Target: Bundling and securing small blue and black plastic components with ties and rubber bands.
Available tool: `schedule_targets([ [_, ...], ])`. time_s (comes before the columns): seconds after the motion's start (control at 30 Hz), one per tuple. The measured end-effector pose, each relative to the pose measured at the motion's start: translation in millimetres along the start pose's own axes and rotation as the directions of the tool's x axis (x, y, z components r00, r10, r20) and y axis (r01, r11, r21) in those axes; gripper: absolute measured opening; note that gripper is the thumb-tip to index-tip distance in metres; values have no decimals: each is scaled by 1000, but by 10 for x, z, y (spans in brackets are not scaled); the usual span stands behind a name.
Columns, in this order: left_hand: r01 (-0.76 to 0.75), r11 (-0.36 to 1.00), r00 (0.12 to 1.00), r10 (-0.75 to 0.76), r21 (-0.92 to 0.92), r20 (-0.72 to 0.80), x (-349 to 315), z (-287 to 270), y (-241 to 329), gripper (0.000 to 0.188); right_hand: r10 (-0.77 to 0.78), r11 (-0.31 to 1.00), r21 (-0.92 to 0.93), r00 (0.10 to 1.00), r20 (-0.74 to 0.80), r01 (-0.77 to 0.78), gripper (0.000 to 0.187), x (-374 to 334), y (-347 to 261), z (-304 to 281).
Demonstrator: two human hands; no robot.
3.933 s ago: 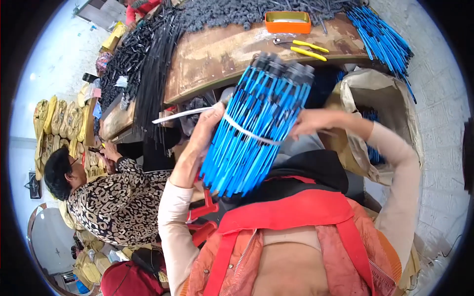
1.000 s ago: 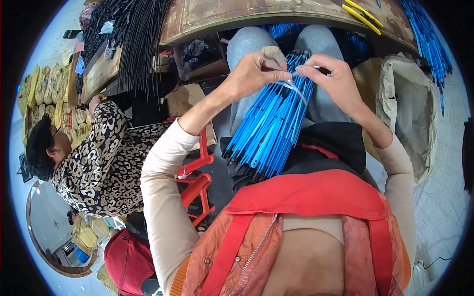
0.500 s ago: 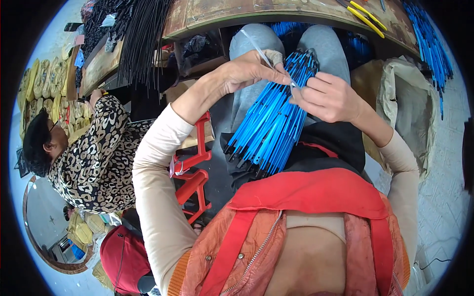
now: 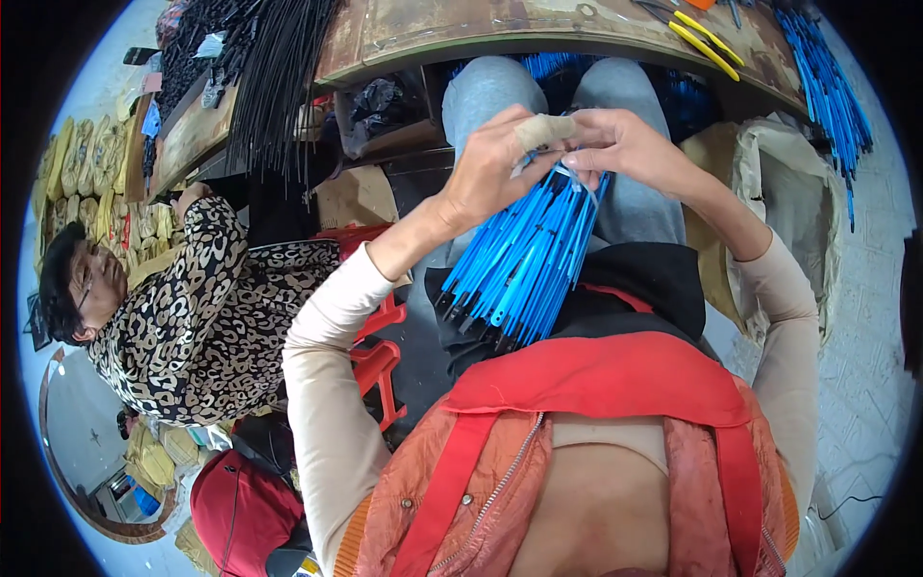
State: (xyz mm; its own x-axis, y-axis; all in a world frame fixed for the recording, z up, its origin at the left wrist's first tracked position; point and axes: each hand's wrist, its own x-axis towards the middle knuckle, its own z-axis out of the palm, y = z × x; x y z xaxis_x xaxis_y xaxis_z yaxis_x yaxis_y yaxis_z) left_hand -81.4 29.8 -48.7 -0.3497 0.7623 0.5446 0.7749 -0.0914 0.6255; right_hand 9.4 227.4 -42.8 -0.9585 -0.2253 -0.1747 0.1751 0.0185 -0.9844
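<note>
A bundle of thin blue rods with black ends (image 4: pixel 524 260) lies across my lap, slanting from between my knees toward my waist. A thin whitish plastic strip (image 4: pixel 593 199) runs around its upper part. My left hand (image 4: pixel 490 163), with beige tape on a finger, is closed at the strip, over the bundle's far end. From the other side my right hand (image 4: pixel 620 144) pinches the strip near the same spot. The fingertips of both hands almost meet there. The hands cover the bundle's far end and part of the strip.
Ahead stands a worn wooden table (image 4: pixel 452 29) bearing yellow-handled pliers (image 4: pixel 707 43) and more blue rods (image 4: pixel 832 87). Black rods (image 4: pixel 279 87) hang off its left part. A co-worker in a leopard-print top (image 4: pixel 202 317) sits at left near red plastic stools (image 4: pixel 377 370). An open sack (image 4: pixel 788 212) stands at right.
The strip's raised free end has come down, and it now wraps the bundle. My left hand has turned over, my right hand has moved up and forward, and the co-worker's head has turned.
</note>
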Motion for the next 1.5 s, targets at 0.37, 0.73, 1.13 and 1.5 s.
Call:
schedule_targets([
  [0.37, 357, 584, 883, -467, -729, 58, -87, -488, 237, 64, 43, 995, -84, 992, -119, -53, 13, 133, -104, 121],
  [0.73, 313, 497, 848, -530, -809, 3, -234, -632, 188, 30, 108, 990, -85, 990, -93, -115, 19, 290, -196, 172],
  [1.13, 346, 546, 833, -553, -763, -18, -244, -689, 123, 31, 85, 980, -171, 992, -93, -100, 21, 330, -227, 154],
  [1.5, 411, 617, 846, -532, -671, 28, -209, -693, 154, 30, 99, 985, -139, 993, -58, -106, 20, 341, -181, 125],
])
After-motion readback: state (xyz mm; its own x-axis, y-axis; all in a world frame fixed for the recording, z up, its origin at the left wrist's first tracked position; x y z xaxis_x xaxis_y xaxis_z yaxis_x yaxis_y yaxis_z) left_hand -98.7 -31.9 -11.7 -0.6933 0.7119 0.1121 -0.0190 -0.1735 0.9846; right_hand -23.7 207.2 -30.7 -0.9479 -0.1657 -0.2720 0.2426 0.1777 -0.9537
